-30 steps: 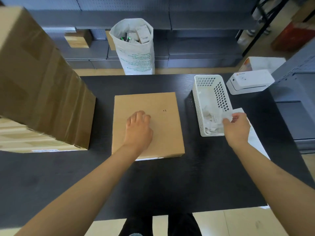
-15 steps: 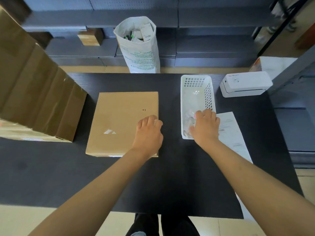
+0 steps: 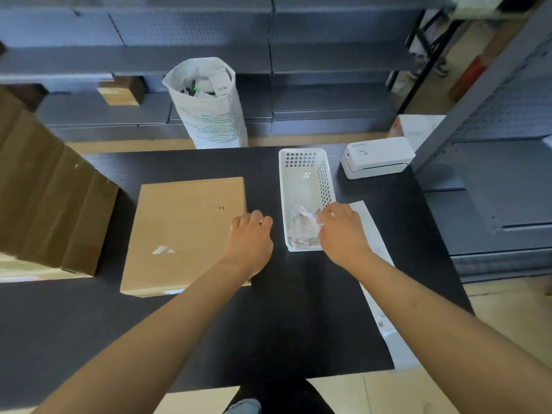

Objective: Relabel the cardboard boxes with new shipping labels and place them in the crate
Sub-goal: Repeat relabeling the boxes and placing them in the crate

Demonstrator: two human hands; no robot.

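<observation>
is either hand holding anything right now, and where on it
The right hand pinches crumpled paper at its near edge, over the white basket. The left hand holds nothing.

Light: even, soft, daylight brightest at the upper right.
Glare: faint sheen inside the white perforated plastic basket (image 3: 304,177).
Distortion: wide-angle bending at edges.
Focus: slightly soft throughout.

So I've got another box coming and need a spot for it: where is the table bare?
The widest bare stretch of the black table is the near edge, under both forearms. A smaller patch lies beyond the flat cardboard box, toward the white sack. The right side is crowded: white basket, label printer, paper sheet.
</observation>
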